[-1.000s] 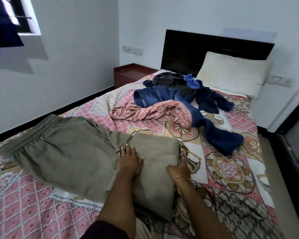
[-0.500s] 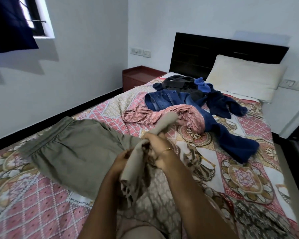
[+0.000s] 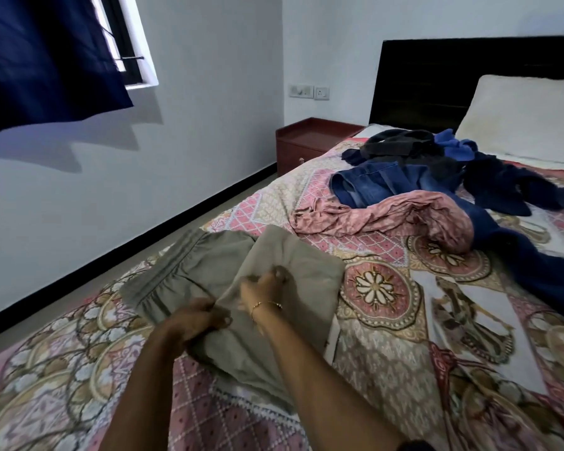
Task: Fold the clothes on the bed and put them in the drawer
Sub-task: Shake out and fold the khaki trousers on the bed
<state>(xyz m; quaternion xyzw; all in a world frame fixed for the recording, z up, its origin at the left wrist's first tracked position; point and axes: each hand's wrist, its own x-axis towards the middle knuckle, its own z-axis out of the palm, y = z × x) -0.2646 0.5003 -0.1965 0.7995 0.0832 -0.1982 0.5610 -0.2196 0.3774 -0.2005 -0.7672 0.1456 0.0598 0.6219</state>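
An olive-green garment (image 3: 306, 271) lies half folded on the patterned bedspread (image 3: 404, 336) in front of me. My left hand (image 3: 197, 320) grips its near edge, fingers curled into the cloth. My right hand (image 3: 267, 281), with a thin bracelet at the wrist, pinches a fold in the garment's middle. Farther up the bed sits a heap of unfolded clothes: a pink printed piece (image 3: 388, 216), blue jeans (image 3: 368, 187), a dark grey item (image 3: 401, 148) and dark blue garments (image 3: 515, 187). A red-brown bedside cabinet with a drawer (image 3: 303, 151) stands by the headboard.
A white pillow (image 3: 528, 118) leans on the dark headboard (image 3: 437, 79). A navy curtain (image 3: 43, 56) hangs at the window on the left wall. A strip of floor (image 3: 189, 222) runs between bed and wall.
The garment's lifted end has been laid over toward the waistband. Both hands dropped back onto the cloth, and the view swung left.
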